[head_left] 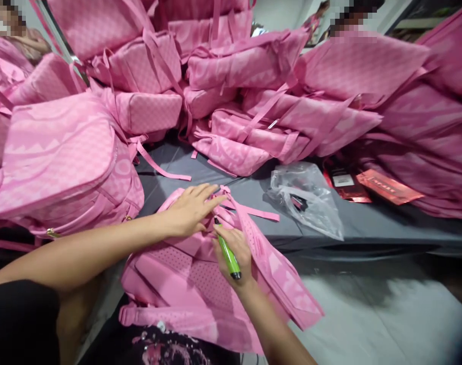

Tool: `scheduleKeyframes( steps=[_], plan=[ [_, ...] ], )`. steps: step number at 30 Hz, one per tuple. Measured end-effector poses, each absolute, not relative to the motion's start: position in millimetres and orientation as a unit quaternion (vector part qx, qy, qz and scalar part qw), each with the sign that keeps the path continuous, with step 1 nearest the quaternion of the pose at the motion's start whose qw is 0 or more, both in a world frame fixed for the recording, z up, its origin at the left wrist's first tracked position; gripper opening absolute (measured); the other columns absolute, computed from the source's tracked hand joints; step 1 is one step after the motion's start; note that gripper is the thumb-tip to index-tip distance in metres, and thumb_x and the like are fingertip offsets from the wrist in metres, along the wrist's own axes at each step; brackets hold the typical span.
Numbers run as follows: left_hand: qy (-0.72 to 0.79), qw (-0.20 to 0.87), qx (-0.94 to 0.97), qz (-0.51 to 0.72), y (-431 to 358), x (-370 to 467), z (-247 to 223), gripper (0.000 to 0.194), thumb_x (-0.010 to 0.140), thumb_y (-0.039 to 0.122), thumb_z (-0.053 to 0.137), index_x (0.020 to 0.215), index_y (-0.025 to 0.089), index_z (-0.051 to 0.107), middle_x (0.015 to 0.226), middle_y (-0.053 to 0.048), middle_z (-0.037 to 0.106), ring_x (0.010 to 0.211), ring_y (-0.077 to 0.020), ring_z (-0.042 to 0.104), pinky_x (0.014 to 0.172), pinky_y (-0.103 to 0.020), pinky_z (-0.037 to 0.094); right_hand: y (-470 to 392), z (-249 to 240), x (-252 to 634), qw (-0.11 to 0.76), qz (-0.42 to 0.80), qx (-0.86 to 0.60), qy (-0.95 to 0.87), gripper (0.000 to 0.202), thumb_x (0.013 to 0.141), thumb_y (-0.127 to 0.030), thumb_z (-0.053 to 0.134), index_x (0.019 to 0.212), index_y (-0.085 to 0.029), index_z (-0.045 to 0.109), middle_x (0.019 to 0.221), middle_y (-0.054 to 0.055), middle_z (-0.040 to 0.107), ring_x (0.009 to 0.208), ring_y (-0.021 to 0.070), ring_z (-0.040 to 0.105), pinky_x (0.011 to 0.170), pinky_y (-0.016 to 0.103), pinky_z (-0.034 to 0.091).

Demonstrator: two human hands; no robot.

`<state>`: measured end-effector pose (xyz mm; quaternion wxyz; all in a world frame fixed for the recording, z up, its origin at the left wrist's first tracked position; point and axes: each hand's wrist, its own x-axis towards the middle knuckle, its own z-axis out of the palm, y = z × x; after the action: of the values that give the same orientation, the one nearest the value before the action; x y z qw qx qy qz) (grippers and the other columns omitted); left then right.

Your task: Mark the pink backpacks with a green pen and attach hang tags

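Observation:
A pink backpack [212,284] lies across my lap and against the table edge, its dotted back panel and straps facing up. My left hand [189,210] rests on the top part of this backpack with its fingers stretched out. In my right hand [236,248] is a green marker [228,253] with black ends. One dark end of the marker points up toward the bag's top, close to my left fingers; whether it touches the fabric I cannot tell. A loose pink strap [259,212] runs from the bag onto the table.
Pink backpacks [238,66] are piled along the back of the grey-covered table [227,187]. Another large backpack [64,162] stands at the left. A clear plastic bag [307,197] and red tags [390,186] lie at the right. People are partly visible behind the pile.

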<state>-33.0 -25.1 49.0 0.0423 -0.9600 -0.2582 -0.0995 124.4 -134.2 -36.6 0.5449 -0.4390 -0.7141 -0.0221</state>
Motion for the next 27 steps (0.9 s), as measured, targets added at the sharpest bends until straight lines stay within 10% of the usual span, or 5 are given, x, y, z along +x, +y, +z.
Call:
scheduleKeyframes(
  steps=[6,13,19,27],
  plan=[
    [-0.279,0.005,-0.960,-0.014,6,-26,24,0.098,0.071,0.039,0.082,0.150,0.015,0.030,0.145,-0.019,0.046,0.130,-0.0305,0.047,0.102,-0.040,0.038,-163,-37,115,0.512,0.045,-0.446,-0.733,0.036,0.086,-0.012,0.059,0.121,-0.021,0.059,0.099,0.010,0.073,0.090,0.0233,0.070,0.087,0.048,0.055],
    [-0.247,0.088,-0.964,-0.042,-15,-27,18,0.128,0.061,0.059,0.084,0.156,0.021,0.006,0.162,-0.023,0.009,0.149,-0.0402,0.009,0.115,-0.064,0.009,-145,-35,132,0.504,0.101,-0.492,-0.703,0.026,0.095,-0.031,0.053,0.116,-0.020,0.063,0.096,0.009,0.073,0.089,0.0235,0.070,0.078,0.040,0.057],
    [-0.292,0.099,-0.951,0.007,-16,-17,16,0.110,0.074,0.049,0.078,0.156,0.017,0.012,0.145,-0.022,0.044,0.122,-0.0358,0.048,0.098,-0.049,0.037,-134,-37,150,0.433,0.115,-0.534,-0.717,0.030,0.095,-0.035,0.050,0.118,-0.020,0.062,0.098,0.007,0.074,0.085,0.0235,0.071,0.074,0.039,0.057],
    [-0.301,0.086,-0.950,-0.010,-6,-17,9,0.102,0.077,0.041,0.075,0.156,0.016,0.015,0.139,-0.018,0.049,0.113,-0.0338,0.050,0.090,-0.043,0.037,-114,-16,156,0.411,0.233,-0.528,-0.706,0.014,0.090,-0.026,0.061,0.100,-0.021,0.070,0.093,0.005,0.070,0.085,0.0182,0.067,0.076,0.035,0.055]
  ],
)
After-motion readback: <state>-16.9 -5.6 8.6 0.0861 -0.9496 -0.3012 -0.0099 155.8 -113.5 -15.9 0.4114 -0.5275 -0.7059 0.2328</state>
